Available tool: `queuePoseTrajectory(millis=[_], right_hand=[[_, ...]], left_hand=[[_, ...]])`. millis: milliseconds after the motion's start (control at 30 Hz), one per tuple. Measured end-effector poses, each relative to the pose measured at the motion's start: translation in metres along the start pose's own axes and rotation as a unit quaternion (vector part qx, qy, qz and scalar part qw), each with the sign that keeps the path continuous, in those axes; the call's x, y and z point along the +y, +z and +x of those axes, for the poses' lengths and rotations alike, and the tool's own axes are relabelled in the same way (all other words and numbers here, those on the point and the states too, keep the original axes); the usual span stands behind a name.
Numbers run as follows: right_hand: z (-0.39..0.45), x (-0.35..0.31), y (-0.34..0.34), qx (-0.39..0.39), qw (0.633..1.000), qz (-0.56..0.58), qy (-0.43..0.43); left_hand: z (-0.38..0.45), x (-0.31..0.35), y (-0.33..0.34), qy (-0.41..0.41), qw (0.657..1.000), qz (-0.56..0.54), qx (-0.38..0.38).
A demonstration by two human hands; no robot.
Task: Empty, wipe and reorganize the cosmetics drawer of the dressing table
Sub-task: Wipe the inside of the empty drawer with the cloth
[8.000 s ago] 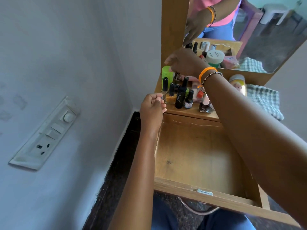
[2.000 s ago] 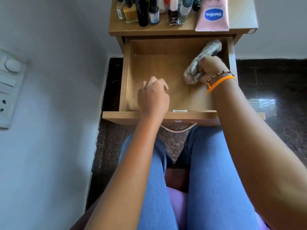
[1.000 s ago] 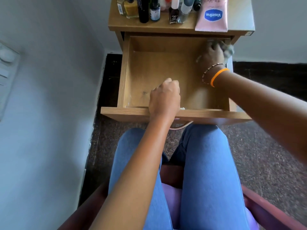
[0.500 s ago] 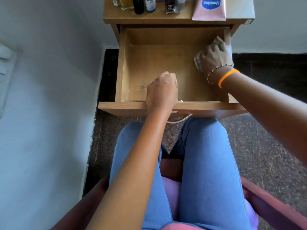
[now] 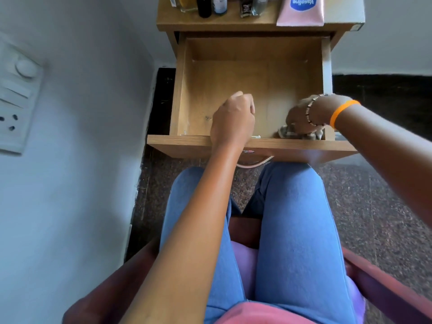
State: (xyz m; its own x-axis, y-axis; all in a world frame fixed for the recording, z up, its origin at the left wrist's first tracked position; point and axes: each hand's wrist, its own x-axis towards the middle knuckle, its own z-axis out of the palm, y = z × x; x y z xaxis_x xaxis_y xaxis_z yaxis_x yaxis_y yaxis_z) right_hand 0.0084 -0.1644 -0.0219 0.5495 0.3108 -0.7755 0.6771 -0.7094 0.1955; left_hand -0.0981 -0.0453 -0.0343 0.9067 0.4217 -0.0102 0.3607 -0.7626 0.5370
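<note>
Two hands work the drawer (image 5: 184,90): left hand (image 5: 233,120), fingers curled, steadies its front edge while right hand (image 5: 301,118) presses a bunched cloth (image 5: 286,132) into the near-right corner.

open drawer (image 5: 180,94), hands inside, cloth (image 5: 286,133)

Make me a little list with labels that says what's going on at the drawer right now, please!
drawer: pulled open, nothing left inside but the cloth
left hand: curled over the drawer's front edge; what the fingers grip is hidden
right hand: pressing a cloth into the near right corner of the drawer
table top: small bottles standing in a row, pink Vaseline tube lying beside them
step: wiping, nothing put back yet
</note>
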Motion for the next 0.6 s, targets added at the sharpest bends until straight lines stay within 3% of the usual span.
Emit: queuePoseTrajectory(millis=[100, 267, 333, 433, 467, 533, 600], right_hand=[[-0.006, -0.003, 0.002, -0.038, 0.998, 0.047, 0.024], [0.003, -0.021, -0.007, 0.013, 0.985, 0.162, -0.063], [0.003, -0.024, -0.011, 0.006, 0.964, 0.253, -0.087], [-0.001, -0.008, -0.01, -0.005, 0.9, 0.419, -0.117], [-0.001, 0.0, -0.009, 0.015, 0.902, 0.418, -0.111], [-0.014, 0.01, -0.011, 0.048, 0.954, 0.286, -0.077], [-0.027, 0.012, -0.009, 0.025, 0.98, 0.193, -0.047]], left_hand=[[-0.003, 0.001, 0.0, 0.002, 1.0, -0.003, -0.003], [-0.002, -0.001, -0.001, 0.021, 0.998, -0.022, 0.05], [-0.002, -0.003, -0.002, 0.051, 0.994, -0.055, 0.084], [-0.005, -0.004, -0.007, 0.063, 0.983, -0.108, 0.138], [-0.009, -0.007, -0.008, 0.054, 0.981, -0.1, 0.158], [-0.023, -0.014, -0.007, 0.028, 0.983, -0.03, 0.179], [-0.041, -0.022, 0.0, 0.016, 0.986, 0.044, 0.157]])
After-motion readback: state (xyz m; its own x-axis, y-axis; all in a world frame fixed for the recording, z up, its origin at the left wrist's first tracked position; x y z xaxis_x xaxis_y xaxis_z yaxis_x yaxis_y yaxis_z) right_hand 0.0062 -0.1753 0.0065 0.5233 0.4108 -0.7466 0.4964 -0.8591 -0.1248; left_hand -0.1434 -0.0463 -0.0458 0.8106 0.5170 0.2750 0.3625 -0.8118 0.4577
